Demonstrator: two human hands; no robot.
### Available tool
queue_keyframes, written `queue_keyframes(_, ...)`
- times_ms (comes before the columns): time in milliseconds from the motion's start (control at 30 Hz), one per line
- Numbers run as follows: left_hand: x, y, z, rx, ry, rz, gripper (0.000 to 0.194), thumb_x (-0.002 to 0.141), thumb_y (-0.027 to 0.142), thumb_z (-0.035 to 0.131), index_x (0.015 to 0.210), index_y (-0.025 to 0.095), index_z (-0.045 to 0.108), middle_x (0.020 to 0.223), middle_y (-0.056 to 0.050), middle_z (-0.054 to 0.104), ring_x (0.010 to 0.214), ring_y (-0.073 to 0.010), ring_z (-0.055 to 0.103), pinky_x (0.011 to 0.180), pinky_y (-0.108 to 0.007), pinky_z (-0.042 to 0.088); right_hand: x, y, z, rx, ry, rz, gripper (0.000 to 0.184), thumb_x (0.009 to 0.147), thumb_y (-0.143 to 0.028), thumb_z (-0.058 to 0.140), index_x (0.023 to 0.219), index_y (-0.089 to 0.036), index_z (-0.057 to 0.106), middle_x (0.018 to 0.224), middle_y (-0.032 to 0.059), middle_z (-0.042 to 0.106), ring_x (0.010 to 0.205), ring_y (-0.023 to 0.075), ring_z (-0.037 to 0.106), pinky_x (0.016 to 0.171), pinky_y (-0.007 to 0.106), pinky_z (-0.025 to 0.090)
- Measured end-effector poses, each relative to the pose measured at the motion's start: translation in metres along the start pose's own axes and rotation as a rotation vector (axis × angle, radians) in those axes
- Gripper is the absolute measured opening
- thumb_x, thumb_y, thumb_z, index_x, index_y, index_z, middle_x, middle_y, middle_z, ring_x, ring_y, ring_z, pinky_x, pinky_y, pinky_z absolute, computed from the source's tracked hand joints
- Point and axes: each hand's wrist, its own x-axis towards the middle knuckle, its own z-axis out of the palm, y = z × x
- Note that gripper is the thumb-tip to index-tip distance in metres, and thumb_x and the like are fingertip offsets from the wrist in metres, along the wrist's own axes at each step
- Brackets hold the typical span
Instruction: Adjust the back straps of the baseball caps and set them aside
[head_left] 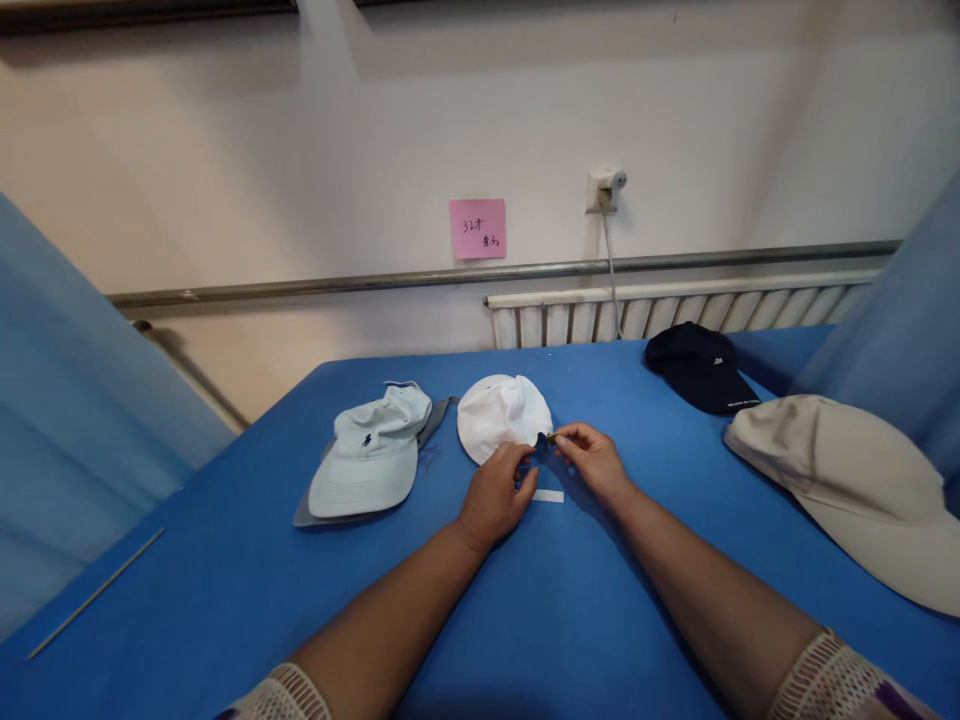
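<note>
A white cap (499,415) lies on the blue-covered table, its rounded crown towards me. At its near right edge a small dark blue piece (541,441), perhaps the back strap, shows between my hands. My left hand (495,497) has its fingertips closed at the near end of this piece, against the cap's edge. A small brass-coloured buckle (553,438) sits at the fingertips of my right hand (592,460), pinched between thumb and forefinger. Just below them lies a narrow white strip (550,496), partly behind my left hand.
To the left, a pale mint cap (367,460) rests on a grey cap (433,422). A navy cap (694,365) and a beige cap (862,470) lie to the right. A thin stick (96,594) is near the left edge. Blue curtains (60,400) flank the table.
</note>
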Motion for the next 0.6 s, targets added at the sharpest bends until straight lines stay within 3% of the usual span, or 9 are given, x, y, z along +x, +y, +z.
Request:
queue_keyframes(133,-0.0005,0.002,-0.0028,0.095,-0.076,0.04,0.027,0.088,0.033,0.052,0.111,0.019,0.058,0.094,-0.007,0.064,0.087,-0.0204,0.059,0.078,-0.033,0.047,0.001,0.0004,-0.0006,0.024,0.022,-0.022,0.036,0.066,-0.051,0.07,0.079,-0.018,0.065,0.067,0.002,0.066,0.06,0.0144,0.058,0.058,0.026,0.043)
queue_keyframes(267,-0.0015,0.0036,-0.0043,0.198,-0.237,0.126,0.025,0.087,0.042,0.056,0.099,0.021,0.064,0.088,-0.006,0.066,0.081,-0.0212,0.058,0.074,-0.034,0.044,0.0039,0.0005,-0.0034,0.033,0.02,-0.03,0.032,0.067,-0.048,0.069,0.077,-0.018,0.064,0.064,0.0001,0.063,0.058,0.0131,0.056,0.058,0.026,0.042)
queue_keyframes(400,-0.0023,0.0032,-0.0005,0.249,-0.296,0.143,0.016,0.089,0.032,0.055,0.093,0.02,0.065,0.088,-0.005,0.065,0.083,-0.02,0.057,0.075,-0.032,0.042,0.0068,0.0035,-0.0048,0.037,-0.002,0.019,0.032,0.065,-0.047,0.07,0.074,-0.017,0.063,0.06,-0.0005,0.062,0.054,0.0124,0.055,0.054,0.025,0.04)
queue_keyframes(500,-0.0011,0.0045,0.002,0.242,-0.243,0.105,0.017,0.092,0.027,0.049,0.089,0.019,0.063,0.086,-0.005,0.065,0.082,-0.0189,0.057,0.076,-0.031,0.042,0.0073,0.0056,-0.0044,0.069,-0.018,0.07,0.033,0.063,-0.047,0.072,0.073,-0.017,0.062,0.058,-0.0004,0.061,0.052,0.0122,0.054,0.053,0.025,0.039)
queue_keyframes(600,0.0019,0.0064,0.003,0.199,-0.061,0.036,0.018,0.094,0.026,0.046,0.096,0.018,0.062,0.092,-0.006,0.066,0.087,-0.0195,0.057,0.08,-0.032,0.043,0.0064,0.0062,-0.0032,0.078,-0.031,0.052,0.032,0.064,-0.047,0.071,0.072,-0.018,0.063,0.058,-0.0005,0.061,0.053,0.012,0.053,0.053,0.025,0.038)
